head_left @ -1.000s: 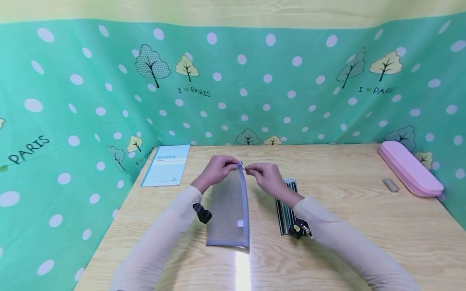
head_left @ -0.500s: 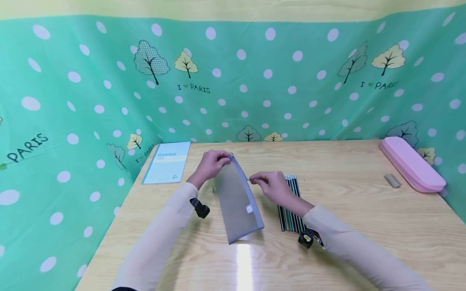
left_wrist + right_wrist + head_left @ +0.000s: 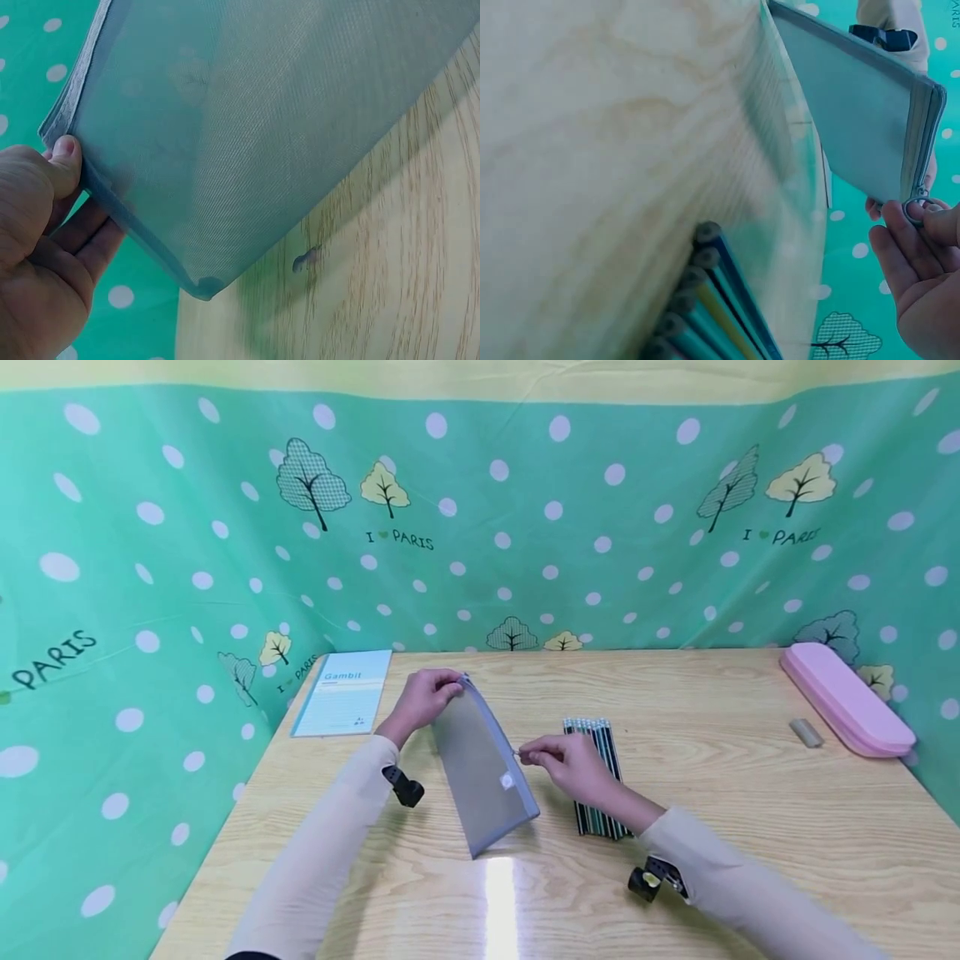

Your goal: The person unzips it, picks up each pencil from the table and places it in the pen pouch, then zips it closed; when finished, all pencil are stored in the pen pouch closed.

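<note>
A grey mesh zipper pouch (image 3: 480, 777) is held raised and tilted over the table, its zipper edge facing right. My left hand (image 3: 422, 700) pinches its far top corner between thumb and fingers; in the left wrist view the thumb (image 3: 66, 154) presses on the corner by the zipper end. My right hand (image 3: 573, 767) is at the zipper, partway along that edge. Seen from the right wrist, its thumb and fingers pinch a metal ring pull (image 3: 913, 211). Beneath my right hand and wrist lies a row of dark and teal striped pencils (image 3: 598, 735), partly hidden.
A light blue notebook (image 3: 341, 697) lies at the far left of the wooden table (image 3: 697, 718). On the right rest a pink pencil case (image 3: 847, 697) and a small grey-brown eraser (image 3: 806, 732). A green dotted curtain (image 3: 480, 560) hangs behind the table.
My right hand has drawn the zipper pull from the far end nearer along the edge. My left hand has shifted left with its corner, and the pouch's near end has lifted and swung right.
</note>
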{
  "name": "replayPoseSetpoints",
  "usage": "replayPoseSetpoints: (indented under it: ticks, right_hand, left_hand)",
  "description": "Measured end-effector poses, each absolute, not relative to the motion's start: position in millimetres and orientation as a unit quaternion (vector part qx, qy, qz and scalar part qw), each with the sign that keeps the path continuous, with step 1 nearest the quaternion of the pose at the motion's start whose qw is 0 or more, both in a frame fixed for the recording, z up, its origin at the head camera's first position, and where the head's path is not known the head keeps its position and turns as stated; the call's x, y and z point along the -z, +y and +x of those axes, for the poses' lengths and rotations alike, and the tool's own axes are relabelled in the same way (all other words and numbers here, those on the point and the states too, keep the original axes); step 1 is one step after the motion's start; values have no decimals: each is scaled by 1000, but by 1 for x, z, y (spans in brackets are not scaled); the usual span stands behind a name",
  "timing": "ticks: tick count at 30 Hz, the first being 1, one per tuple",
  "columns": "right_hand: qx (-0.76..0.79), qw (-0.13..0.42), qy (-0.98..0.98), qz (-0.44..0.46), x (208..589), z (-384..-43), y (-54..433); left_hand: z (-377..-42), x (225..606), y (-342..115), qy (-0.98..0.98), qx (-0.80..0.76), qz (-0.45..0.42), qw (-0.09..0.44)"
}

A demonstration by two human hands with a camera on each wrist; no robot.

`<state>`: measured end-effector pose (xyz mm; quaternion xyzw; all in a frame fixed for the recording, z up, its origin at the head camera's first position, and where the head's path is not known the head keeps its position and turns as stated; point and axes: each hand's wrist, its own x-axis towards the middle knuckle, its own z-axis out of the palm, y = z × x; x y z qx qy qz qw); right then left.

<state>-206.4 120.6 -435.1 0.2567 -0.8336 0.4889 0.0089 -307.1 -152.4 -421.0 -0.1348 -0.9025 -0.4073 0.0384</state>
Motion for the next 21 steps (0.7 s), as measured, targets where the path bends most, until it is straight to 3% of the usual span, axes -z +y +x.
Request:
replayPoseSetpoints:
  ticks: [6, 21]
  right_hand:
    - [-533, -41, -809, 244, 436, -195, 126]
    - [-541, -78, -801, 246, 448, -175, 142]
  left_hand:
    - [-308, 422, -156, -904, 404, -131, 44]
    - [-309, 426, -167, -905, 409, -108, 51]
